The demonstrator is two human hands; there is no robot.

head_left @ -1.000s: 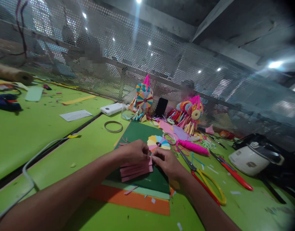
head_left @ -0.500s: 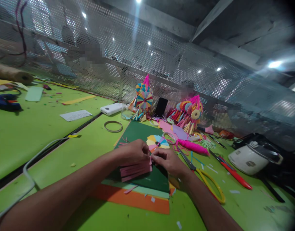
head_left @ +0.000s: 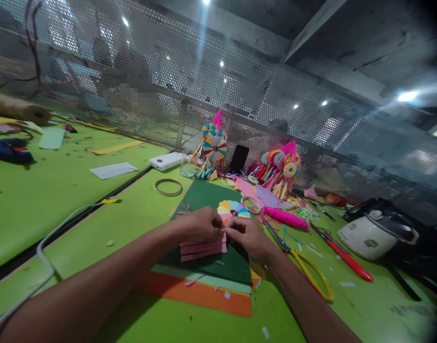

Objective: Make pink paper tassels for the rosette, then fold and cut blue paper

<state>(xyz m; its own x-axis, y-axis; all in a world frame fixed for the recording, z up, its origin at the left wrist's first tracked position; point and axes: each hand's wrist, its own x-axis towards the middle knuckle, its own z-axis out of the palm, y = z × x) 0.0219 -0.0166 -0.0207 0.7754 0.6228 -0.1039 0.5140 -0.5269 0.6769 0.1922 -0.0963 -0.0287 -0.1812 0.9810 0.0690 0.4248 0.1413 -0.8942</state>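
Both hands meet over a dark green sheet [head_left: 207, 190] on the table. My left hand [head_left: 204, 224] is closed, its fingertips on the top end of a pink paper strip cut into a fringe [head_left: 204, 248]. My right hand [head_left: 245, 233] pinches the same fringed paper at its right end, thumb and finger together. The fringe hangs toward me over the sheet, its strips lying side by side. Just behind the fingers lies a multicoloured paper rosette [head_left: 233, 208], partly covered by the right hand. Orange paper [head_left: 200, 295] sticks out under the green sheet.
Yellow-handled scissors [head_left: 307, 271] and a pink thread spool [head_left: 286, 218] lie to the right, near a red-handled tool [head_left: 350, 259] and a white pot-like appliance [head_left: 368, 236]. Paper ornaments [head_left: 214, 145] and a phone [head_left: 239, 159] stand behind. A tape ring [head_left: 168, 187] lies left.
The fringed pink paper has shifted slightly up toward my fingers, and its lower edge now lies farther from me. Both hands stay almost in place, still pinching.
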